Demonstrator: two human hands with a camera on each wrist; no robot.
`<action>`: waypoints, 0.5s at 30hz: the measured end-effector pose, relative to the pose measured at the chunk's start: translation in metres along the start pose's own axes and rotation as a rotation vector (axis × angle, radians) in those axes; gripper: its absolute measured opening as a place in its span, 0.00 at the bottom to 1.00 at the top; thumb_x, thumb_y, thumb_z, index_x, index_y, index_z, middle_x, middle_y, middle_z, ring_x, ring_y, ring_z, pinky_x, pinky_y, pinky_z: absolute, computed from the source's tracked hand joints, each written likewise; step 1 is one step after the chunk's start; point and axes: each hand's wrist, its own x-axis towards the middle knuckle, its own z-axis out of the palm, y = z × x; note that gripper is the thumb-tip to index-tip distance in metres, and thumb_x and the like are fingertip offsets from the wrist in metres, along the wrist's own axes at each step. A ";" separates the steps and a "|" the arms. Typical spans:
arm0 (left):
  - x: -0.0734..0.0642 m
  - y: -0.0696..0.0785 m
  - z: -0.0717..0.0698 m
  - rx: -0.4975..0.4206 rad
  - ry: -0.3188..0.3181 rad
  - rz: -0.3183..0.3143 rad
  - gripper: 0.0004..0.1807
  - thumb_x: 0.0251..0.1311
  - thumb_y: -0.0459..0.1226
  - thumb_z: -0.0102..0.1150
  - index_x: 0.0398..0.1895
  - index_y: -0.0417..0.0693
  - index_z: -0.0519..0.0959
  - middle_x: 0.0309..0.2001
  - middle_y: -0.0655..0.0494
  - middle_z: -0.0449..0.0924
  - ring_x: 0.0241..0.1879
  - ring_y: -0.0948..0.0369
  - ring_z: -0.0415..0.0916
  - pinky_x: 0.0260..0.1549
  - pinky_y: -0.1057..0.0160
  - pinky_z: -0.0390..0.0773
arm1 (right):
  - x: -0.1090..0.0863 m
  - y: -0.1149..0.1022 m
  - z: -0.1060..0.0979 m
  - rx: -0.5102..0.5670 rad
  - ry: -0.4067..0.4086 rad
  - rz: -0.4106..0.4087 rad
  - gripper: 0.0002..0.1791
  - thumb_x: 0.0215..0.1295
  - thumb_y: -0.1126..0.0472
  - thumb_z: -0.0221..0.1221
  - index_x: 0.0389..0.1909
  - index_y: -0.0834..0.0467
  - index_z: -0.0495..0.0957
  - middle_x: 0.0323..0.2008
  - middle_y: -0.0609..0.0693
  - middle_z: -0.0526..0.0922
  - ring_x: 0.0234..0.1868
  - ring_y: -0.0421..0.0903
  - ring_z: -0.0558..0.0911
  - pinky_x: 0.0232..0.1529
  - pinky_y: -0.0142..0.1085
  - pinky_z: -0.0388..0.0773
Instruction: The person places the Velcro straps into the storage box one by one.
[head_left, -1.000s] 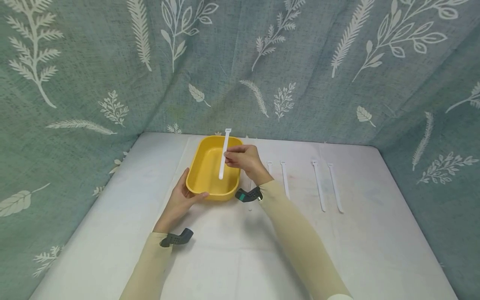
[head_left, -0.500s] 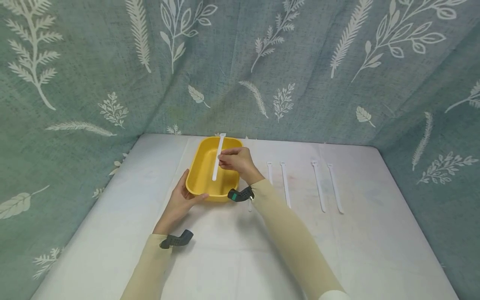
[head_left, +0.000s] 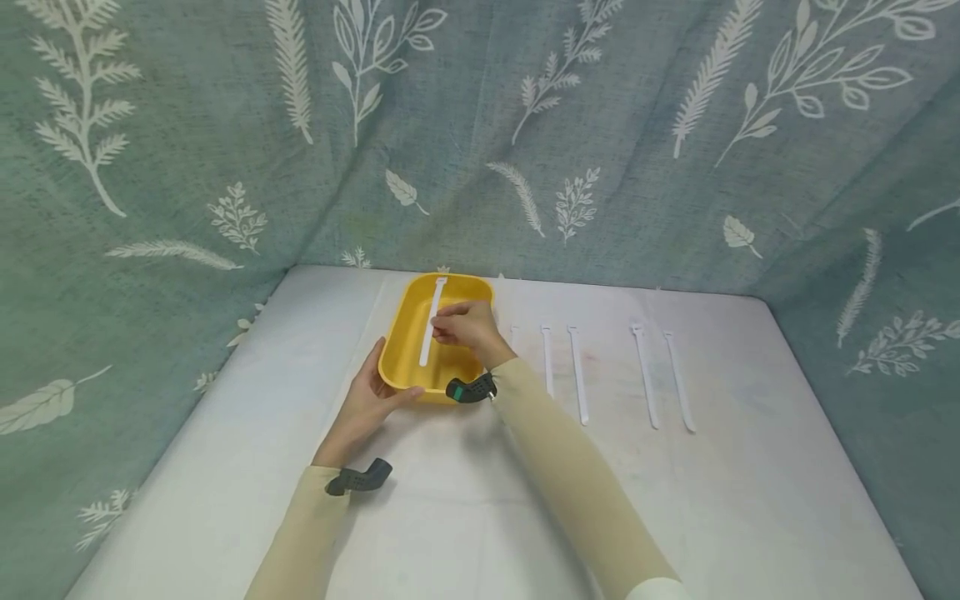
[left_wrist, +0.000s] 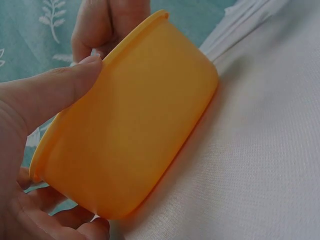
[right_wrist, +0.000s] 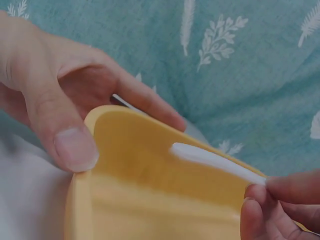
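A yellow plastic tub point(head_left: 408, 333) stands on the white-covered table, left of centre. My left hand point(head_left: 366, 408) grips its near left corner; in the left wrist view the thumb lies at the rim of the tub point(left_wrist: 135, 110) and the other fingers curl beneath. Over the tub, my right hand point(head_left: 468, 329) pinches a flat white strap with a wider slotted head, like a cable tie point(head_left: 436, 302). The head points away from me. In the right wrist view, the free end of the cable tie point(right_wrist: 210, 161) slants across the inside of the tub.
Right of the tub, several similar white cable ties lie on the table, roughly lengthwise: one point(head_left: 578, 375) near my right sleeve, others point(head_left: 647, 375) farther right. My right forearm partly covers some. A green leaf-patterned cloth point(head_left: 465, 183) hangs behind and beside the table.
My right hand has moved left and slightly lower with the cable tie, which now lies further within the tub's outline. The left hand keeps its grip on the tub.
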 end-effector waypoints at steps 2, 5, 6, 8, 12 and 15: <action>0.000 0.000 0.000 0.001 -0.002 -0.004 0.62 0.62 0.40 0.74 0.86 0.60 0.35 0.83 0.49 0.53 0.80 0.49 0.58 0.79 0.51 0.66 | 0.001 0.002 0.000 -0.013 -0.002 0.002 0.11 0.67 0.70 0.66 0.47 0.71 0.82 0.27 0.51 0.85 0.26 0.41 0.86 0.46 0.40 0.93; 0.001 0.000 0.000 -0.014 -0.007 -0.001 0.63 0.61 0.40 0.74 0.86 0.59 0.35 0.83 0.49 0.52 0.80 0.48 0.58 0.79 0.50 0.65 | 0.003 0.003 0.001 -0.009 -0.001 0.008 0.11 0.66 0.71 0.66 0.47 0.72 0.82 0.27 0.52 0.85 0.25 0.41 0.86 0.53 0.47 0.91; 0.001 0.000 0.000 -0.017 -0.007 0.001 0.63 0.61 0.40 0.75 0.86 0.58 0.35 0.83 0.49 0.52 0.80 0.48 0.58 0.79 0.50 0.65 | 0.003 0.003 0.001 -0.007 0.000 0.011 0.11 0.66 0.71 0.66 0.46 0.72 0.82 0.26 0.52 0.85 0.25 0.42 0.86 0.55 0.49 0.90; 0.001 -0.001 0.000 -0.017 -0.005 -0.003 0.64 0.60 0.41 0.75 0.86 0.57 0.35 0.83 0.49 0.51 0.81 0.49 0.57 0.80 0.49 0.65 | 0.004 0.004 0.002 -0.001 -0.002 0.017 0.10 0.66 0.71 0.66 0.46 0.71 0.82 0.26 0.52 0.85 0.25 0.42 0.86 0.57 0.51 0.89; 0.000 -0.001 0.000 -0.013 0.000 -0.010 0.64 0.61 0.41 0.75 0.86 0.56 0.34 0.84 0.48 0.50 0.81 0.48 0.56 0.80 0.49 0.64 | 0.006 0.006 0.004 0.001 -0.006 0.018 0.08 0.65 0.73 0.66 0.44 0.72 0.82 0.25 0.52 0.84 0.24 0.42 0.86 0.59 0.53 0.87; -0.001 0.000 0.000 -0.016 0.000 -0.012 0.64 0.61 0.41 0.75 0.86 0.56 0.34 0.84 0.48 0.49 0.81 0.48 0.56 0.80 0.50 0.64 | 0.007 0.007 0.006 -0.002 0.000 0.018 0.07 0.65 0.73 0.66 0.42 0.72 0.82 0.24 0.53 0.85 0.24 0.43 0.86 0.57 0.52 0.88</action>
